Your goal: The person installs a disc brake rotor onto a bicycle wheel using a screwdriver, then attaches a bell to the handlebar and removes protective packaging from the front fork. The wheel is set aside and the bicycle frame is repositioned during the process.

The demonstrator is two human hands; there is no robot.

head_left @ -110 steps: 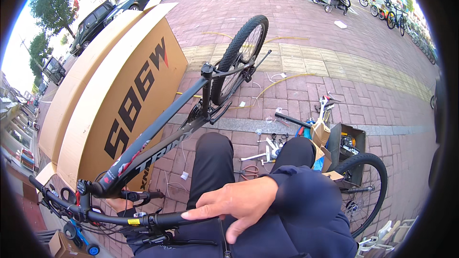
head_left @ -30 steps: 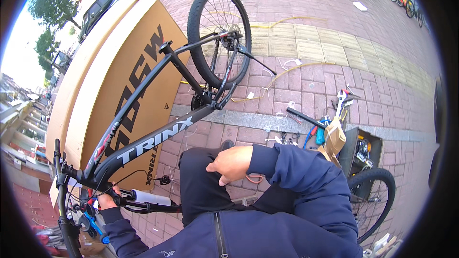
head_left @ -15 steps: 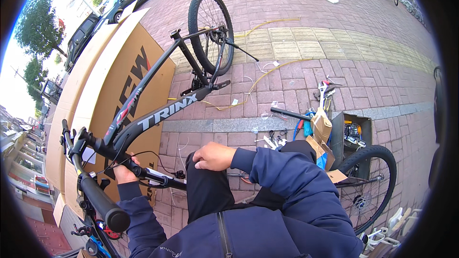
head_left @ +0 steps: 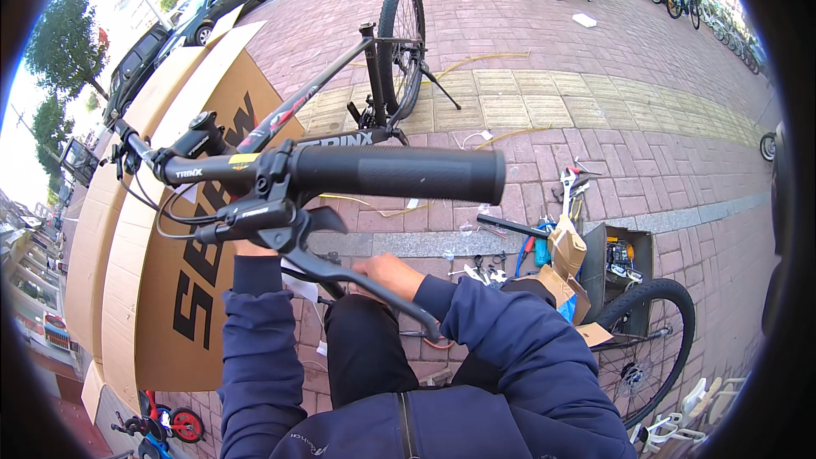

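Note:
A black bicycle frame (head_left: 336, 138), without its front wheel, stands before me with its handlebar turned across my view. The handlebar grip (head_left: 399, 173) and black brake lever (head_left: 374, 282) are close in front. My left hand (head_left: 255, 248) is closed around the fork beneath the handlebar; the brake parts hide most of its fingers. The fork (head_left: 327, 286) slants down toward my knee. My right hand (head_left: 388, 274) lies loosely by my knee, behind the brake lever, with nothing visible in it; its fingers are partly hidden.
A large cardboard box (head_left: 183, 289) stands at the left. On the right lie a detached wheel (head_left: 680, 323), a toolbox (head_left: 642, 242), torn cardboard (head_left: 568, 242) and scattered tools (head_left: 568, 187). A small child's bike (head_left: 185, 423) stands at lower left. Brick paving (head_left: 654, 144) surrounds these things.
The handlebar has swung up and to the right, across the view. My left hand has moved right with the fork. My right hand has shifted slightly right.

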